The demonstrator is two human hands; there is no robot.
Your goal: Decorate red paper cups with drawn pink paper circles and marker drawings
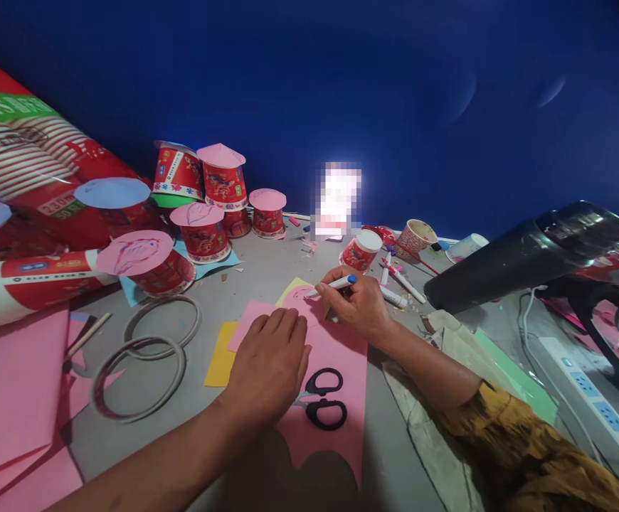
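My right hand (360,306) grips a white marker with a blue end (336,284), its tip down at a round piece of pink paper (302,306) bearing drawn lines. Flat on the pink sheets beside it, fingers stretched out, lies my left hand (270,355). Under both hands spreads a larger pink sheet (349,363) with a scalloped lower edge. Black-handled scissors (314,412) rest on that sheet, their blades partly hidden by my left hand. A yellow sheet (221,355) shows from beneath the pink paper on the left.
Several upturned red paper cups (208,240) topped with paper discs stand at left. Two tape rings (139,412) lie near stacked pink paper (16,398). Loose markers (403,281), a black tumbler (501,263) and a power strip (590,391) are at right. A bright pixelated patch (339,199) is behind.
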